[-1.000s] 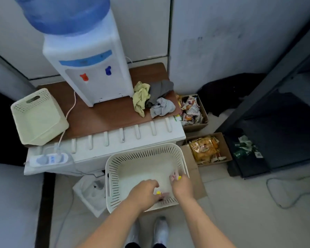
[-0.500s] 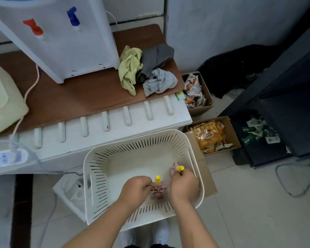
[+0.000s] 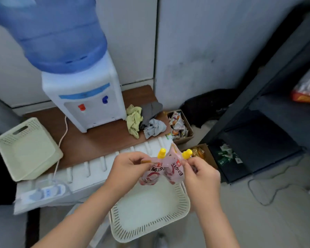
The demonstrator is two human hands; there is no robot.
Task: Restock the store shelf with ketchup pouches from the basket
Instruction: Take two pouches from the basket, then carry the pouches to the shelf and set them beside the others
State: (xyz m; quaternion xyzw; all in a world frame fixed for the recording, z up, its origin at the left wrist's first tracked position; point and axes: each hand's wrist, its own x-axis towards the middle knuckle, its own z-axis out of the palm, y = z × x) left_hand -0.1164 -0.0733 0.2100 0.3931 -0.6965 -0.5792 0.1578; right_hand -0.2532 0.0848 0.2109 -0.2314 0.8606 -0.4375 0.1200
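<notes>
Two pink ketchup pouches with yellow caps hang side by side above the white slotted basket (image 3: 184, 210) on the floor. My left hand (image 3: 131, 167) pinches the top of the left pouch (image 3: 151, 173). My right hand (image 3: 201, 173) pinches the top of the right pouch (image 3: 174, 171) near its cap. Nothing shows inside the basket. The dark store shelf (image 3: 268, 111) stands at the right, with a red and white pack on an upper level.
A water dispenser (image 3: 82, 97) stands on a brown board with crumpled cloths (image 3: 143, 120). A cream basket (image 3: 25, 149) and a power strip (image 3: 45, 192) lie at the left. Two cardboard boxes of snacks (image 3: 179, 126) sit on the floor beside the shelf. A cable lies at the right.
Both hands have risen out of the basket, each with a pouch. The view has tilted up, so the shelf and the water bottle show more.
</notes>
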